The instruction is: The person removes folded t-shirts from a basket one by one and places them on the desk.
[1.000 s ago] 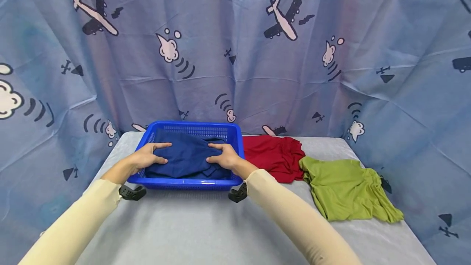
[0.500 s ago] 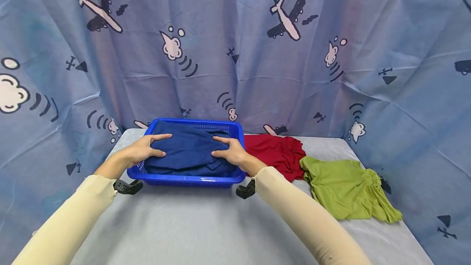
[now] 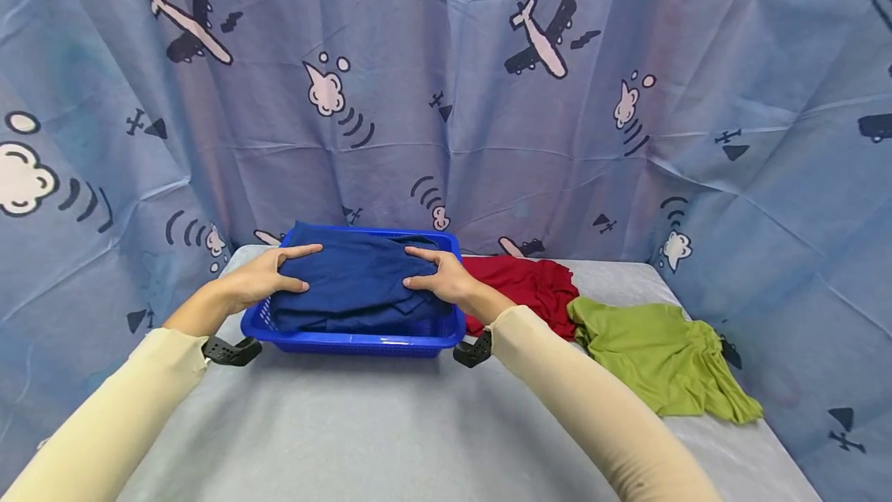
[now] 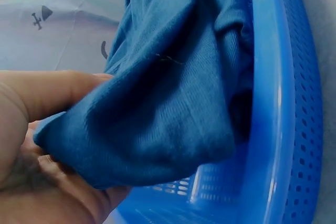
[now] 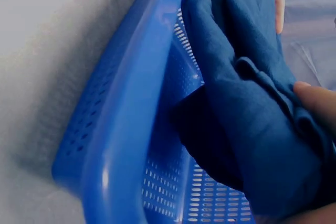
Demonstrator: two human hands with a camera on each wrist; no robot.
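Observation:
A folded dark blue garment (image 3: pixel 355 273) fills the upper part of a blue plastic basket (image 3: pixel 369 344). My left hand (image 3: pixel 254 277) grips its left end; in the left wrist view the thumb lies over the cloth (image 4: pixel 163 114) and the fingers pass beneath. At the other end my right hand (image 3: pixel 446 279) holds the garment, its thumb (image 5: pixel 315 100) on top and the other fingers mostly hidden by cloth. The far left corner of the garment overlaps the basket's back rim in the head view. Below it, the slotted basket floor (image 5: pixel 215 198) shows in the right wrist view.
To the right of the basket a red garment (image 3: pixel 523 285) lies on the white-covered table (image 3: pixel 334 424). A green garment (image 3: pixel 662 359) lies farther right, near the table's edge. A patterned blue curtain (image 3: pixel 390 99) encloses the back and sides.
Both hands have raised the blue garment from lower in the basket to about rim height. The hands have moved slightly farther apart. The red and green garments have not moved.

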